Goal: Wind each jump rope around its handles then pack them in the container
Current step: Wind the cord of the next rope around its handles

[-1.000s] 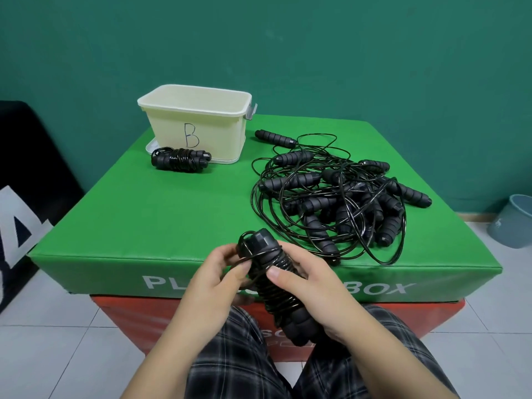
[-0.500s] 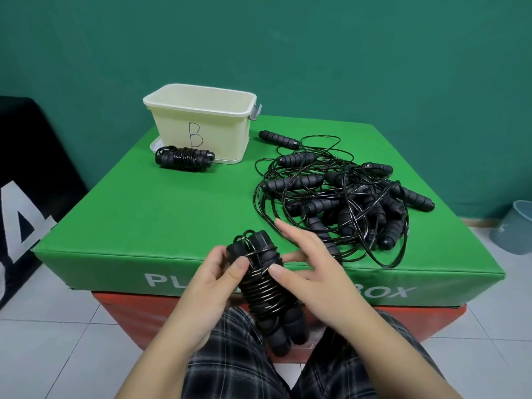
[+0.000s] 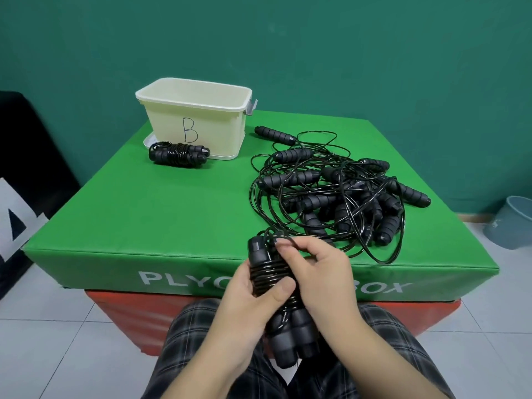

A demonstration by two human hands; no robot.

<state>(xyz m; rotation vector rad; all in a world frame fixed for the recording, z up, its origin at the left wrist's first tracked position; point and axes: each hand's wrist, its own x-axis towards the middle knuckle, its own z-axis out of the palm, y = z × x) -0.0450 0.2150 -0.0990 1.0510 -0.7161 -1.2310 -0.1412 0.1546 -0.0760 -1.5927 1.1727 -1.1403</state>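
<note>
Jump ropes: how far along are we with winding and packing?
Done: one wound rope lies on the green box in front of the cream container, not inside it. In hand: the left hand grips a nearly wound bundle while the right hand pinches its last loop. Left: the tangled pile needs winding, and nothing visibly packed yet.

Bright even light, soft shadows, edges warped.

green plyo box (image 3: 161,214) | teal wall (image 3: 316,53) | grey bin (image 3: 515,223) right | tiled floor (image 3: 43,326)
</note>
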